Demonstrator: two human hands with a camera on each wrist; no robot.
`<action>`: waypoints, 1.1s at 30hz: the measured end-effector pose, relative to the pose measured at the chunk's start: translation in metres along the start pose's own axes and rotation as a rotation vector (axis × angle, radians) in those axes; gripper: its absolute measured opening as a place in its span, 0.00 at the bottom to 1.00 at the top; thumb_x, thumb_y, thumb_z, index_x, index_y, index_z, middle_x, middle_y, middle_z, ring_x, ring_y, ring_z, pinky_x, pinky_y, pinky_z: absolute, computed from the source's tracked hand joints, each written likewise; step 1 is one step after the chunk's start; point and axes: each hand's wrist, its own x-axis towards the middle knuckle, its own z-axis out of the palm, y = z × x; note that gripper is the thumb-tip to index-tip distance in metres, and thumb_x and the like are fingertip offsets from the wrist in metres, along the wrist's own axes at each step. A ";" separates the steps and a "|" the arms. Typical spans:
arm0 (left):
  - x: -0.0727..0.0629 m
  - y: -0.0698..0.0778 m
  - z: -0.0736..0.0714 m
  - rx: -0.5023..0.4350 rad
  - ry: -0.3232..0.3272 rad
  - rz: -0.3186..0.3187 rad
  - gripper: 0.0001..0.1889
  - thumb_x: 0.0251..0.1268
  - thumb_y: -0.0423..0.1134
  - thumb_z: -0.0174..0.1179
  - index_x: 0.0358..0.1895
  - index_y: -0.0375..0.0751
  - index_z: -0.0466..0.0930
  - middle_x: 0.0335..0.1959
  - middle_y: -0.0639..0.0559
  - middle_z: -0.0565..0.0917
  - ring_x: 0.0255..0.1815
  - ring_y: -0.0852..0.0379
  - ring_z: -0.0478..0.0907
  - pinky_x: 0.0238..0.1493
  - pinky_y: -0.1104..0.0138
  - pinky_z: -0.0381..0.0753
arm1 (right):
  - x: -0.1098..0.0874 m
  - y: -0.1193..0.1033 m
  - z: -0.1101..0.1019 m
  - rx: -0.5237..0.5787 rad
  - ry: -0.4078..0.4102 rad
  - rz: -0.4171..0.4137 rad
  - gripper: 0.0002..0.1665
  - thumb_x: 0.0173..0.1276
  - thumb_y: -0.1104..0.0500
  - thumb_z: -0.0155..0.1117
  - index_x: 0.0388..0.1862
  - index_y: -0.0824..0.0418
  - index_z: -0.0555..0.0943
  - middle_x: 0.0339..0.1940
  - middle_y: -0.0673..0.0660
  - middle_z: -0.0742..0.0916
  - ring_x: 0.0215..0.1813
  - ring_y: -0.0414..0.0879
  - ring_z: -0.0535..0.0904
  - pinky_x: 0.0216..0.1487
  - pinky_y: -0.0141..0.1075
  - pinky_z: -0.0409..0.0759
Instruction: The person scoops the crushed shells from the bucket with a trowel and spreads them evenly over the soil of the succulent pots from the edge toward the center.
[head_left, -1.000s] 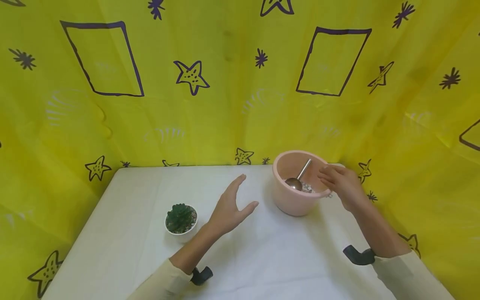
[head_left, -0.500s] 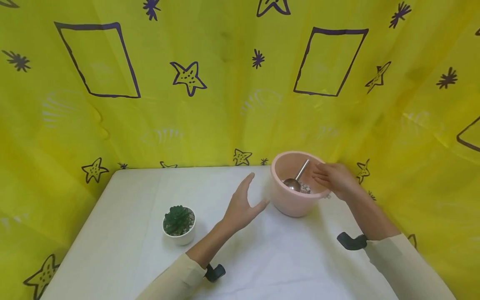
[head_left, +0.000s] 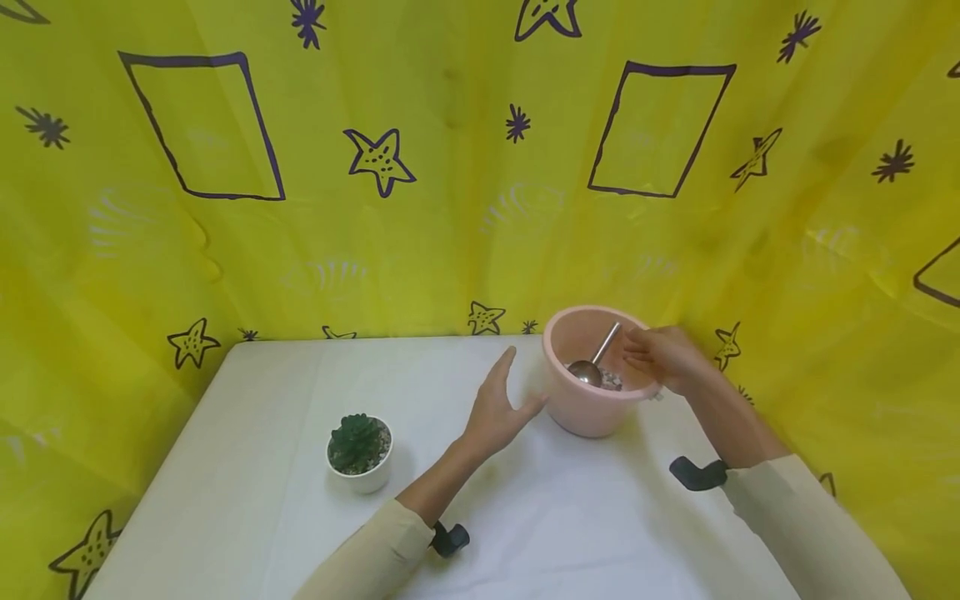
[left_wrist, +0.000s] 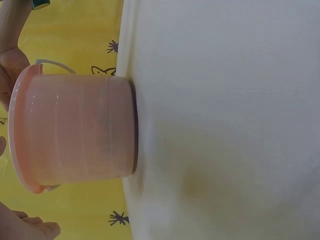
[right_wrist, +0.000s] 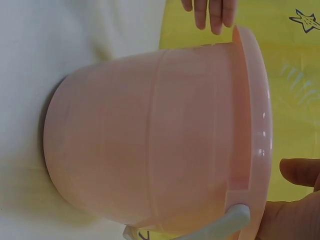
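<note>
A pink bucket (head_left: 592, 417) stands upright at the back right of the table, with a pale handle (right_wrist: 227, 224) hanging at its side. Inside it, a metal ladle (head_left: 587, 372) leans among small whitish pebbles (head_left: 612, 381). My left hand (head_left: 497, 421) is held beside the bucket's left side, thumb spread from the fingers and nothing in it; the left wrist view shows a gap between them. Over the bucket's right rim is my right hand (head_left: 663, 358), fingers extended above the opening. The right wrist view shows its thumb (right_wrist: 299, 172) apart from the rim.
A small green succulent (head_left: 356, 442) in a white pot (head_left: 366, 481) stands left of my left forearm. White cloth covers the table (head_left: 270, 392). A yellow curtain (head_left: 450, 242) with dark star drawings rises behind its back edge and along both sides.
My left hand has moved right, away from the succulent and up to the bucket's left side. My right hand has shifted slightly left, further over the rim. The bucket stays in place.
</note>
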 end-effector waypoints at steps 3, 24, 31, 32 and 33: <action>0.002 0.000 0.005 -0.006 0.004 0.008 0.46 0.68 0.44 0.71 0.82 0.32 0.55 0.83 0.39 0.60 0.83 0.41 0.57 0.79 0.49 0.60 | 0.004 -0.001 0.002 -0.023 0.002 0.025 0.34 0.87 0.58 0.46 0.76 0.86 0.56 0.71 0.78 0.71 0.43 0.37 0.84 0.56 0.32 0.85; 0.016 0.013 0.026 -0.089 0.008 0.055 0.45 0.67 0.39 0.72 0.83 0.36 0.58 0.82 0.45 0.64 0.82 0.46 0.60 0.78 0.52 0.61 | 0.036 0.001 0.020 0.038 0.099 0.129 0.25 0.84 0.61 0.52 0.68 0.80 0.69 0.56 0.70 0.82 0.44 0.47 0.86 0.58 0.37 0.84; 0.017 0.017 0.028 -0.083 0.009 0.050 0.45 0.67 0.39 0.73 0.82 0.33 0.57 0.82 0.41 0.62 0.82 0.46 0.59 0.78 0.54 0.61 | 0.044 0.007 0.021 0.140 0.139 0.105 0.11 0.81 0.68 0.53 0.56 0.74 0.73 0.33 0.59 0.84 0.35 0.44 0.87 0.54 0.38 0.85; 0.017 0.018 0.028 -0.082 0.008 0.049 0.45 0.67 0.39 0.73 0.82 0.33 0.57 0.82 0.42 0.62 0.82 0.46 0.59 0.78 0.55 0.61 | 0.045 0.008 0.021 0.134 0.150 0.102 0.11 0.81 0.69 0.53 0.57 0.75 0.73 0.32 0.58 0.84 0.34 0.43 0.87 0.54 0.38 0.86; 0.017 0.018 0.029 -0.082 0.008 0.048 0.45 0.67 0.39 0.73 0.82 0.33 0.57 0.82 0.42 0.62 0.82 0.46 0.59 0.78 0.55 0.61 | 0.046 0.009 0.021 0.124 0.161 0.102 0.12 0.81 0.69 0.53 0.58 0.76 0.73 0.32 0.58 0.84 0.33 0.43 0.87 0.53 0.38 0.86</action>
